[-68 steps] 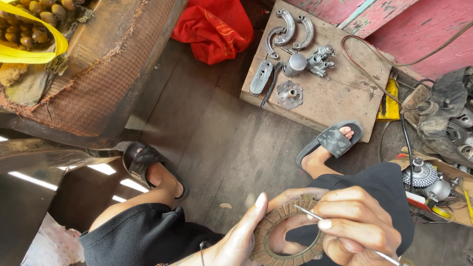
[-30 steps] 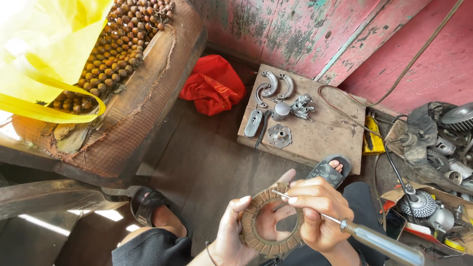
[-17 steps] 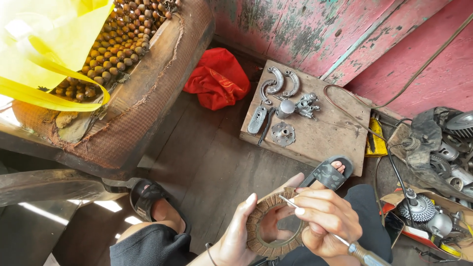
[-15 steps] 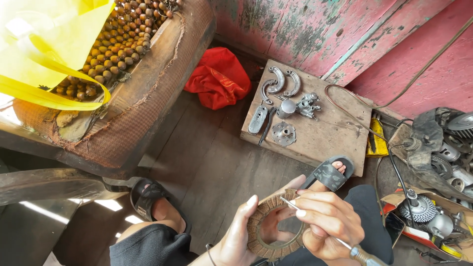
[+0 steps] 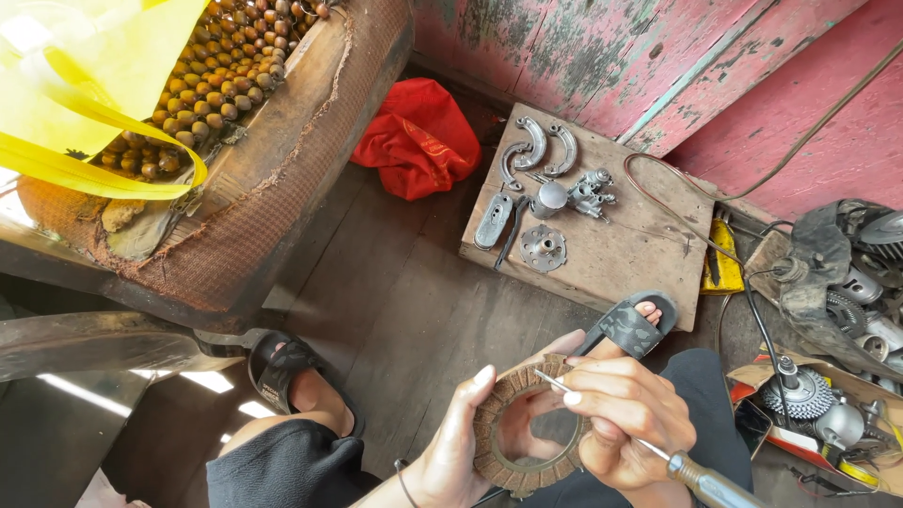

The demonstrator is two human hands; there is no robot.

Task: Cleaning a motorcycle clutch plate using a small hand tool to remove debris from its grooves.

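A brown ring-shaped friction disc (image 5: 520, 435), notched around its rim, is held upright in the left hand (image 5: 461, 450); the thumb is laid flat along the disc's left edge, and other fingertips (image 5: 562, 346) are seen past its upper right edge, so the hand is closed on the disc. The right hand (image 5: 621, 421) is curled tightly round a thin metal-shafted tool (image 5: 649, 450), a pick or small screwdriver, whose grey handle projects below the palm to the lower right. The shaft is pinched between thumb and forefinger, and its tip is set against the top of the disc, just left of those fingers.

Beyond the fingertips, a foot in a dark sandal (image 5: 628, 326) is placed on the worn plank floor (image 5: 395, 301). Farther beyond the sandal, a wooden board (image 5: 621, 254) is laid out with two curved brake shoes (image 5: 546, 147), a small round plate (image 5: 544, 247) and other metal parts. A red cloth (image 5: 416, 139) is bunched well to the left of the board. To the right of the right hand, a toothed gear (image 5: 800, 395) is seen among loose engine parts. A yellow bag (image 5: 85, 85) is seen at the upper left.
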